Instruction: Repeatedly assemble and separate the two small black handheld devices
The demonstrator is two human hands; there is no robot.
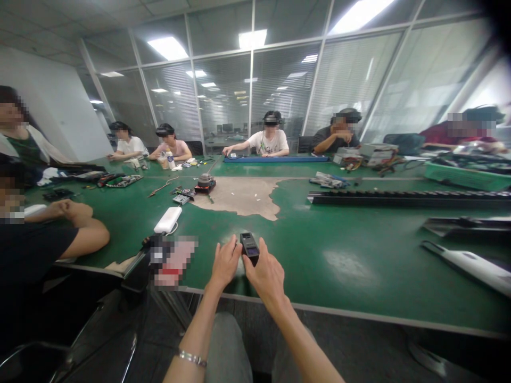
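In the head view, a small black boxy device (pixel 249 247) with a dark window on its top face is at the near part of the green table (pixel 303 250). My right hand (pixel 266 272) grips the device, its thumb on the near left side and its fingers along the right side. My left hand (pixel 225 261) is just left of the device, fingers stretched forward and holding nothing. Whether its fingertips touch the device I cannot tell. A white power bank (pixel 168 219) with a short white cable lies ahead and left of my left hand.
A brown torn sheet (pixel 243 196) covers mid-table, with electronic parts (pixel 205 183) at its left. Black rails (pixel 411 199) and a white long-handled tool (pixel 475 266) lie right. A blue bar (pixel 275 159) is at the far side. Several people sit around; one person's arm (pixel 85 231) rests close left.
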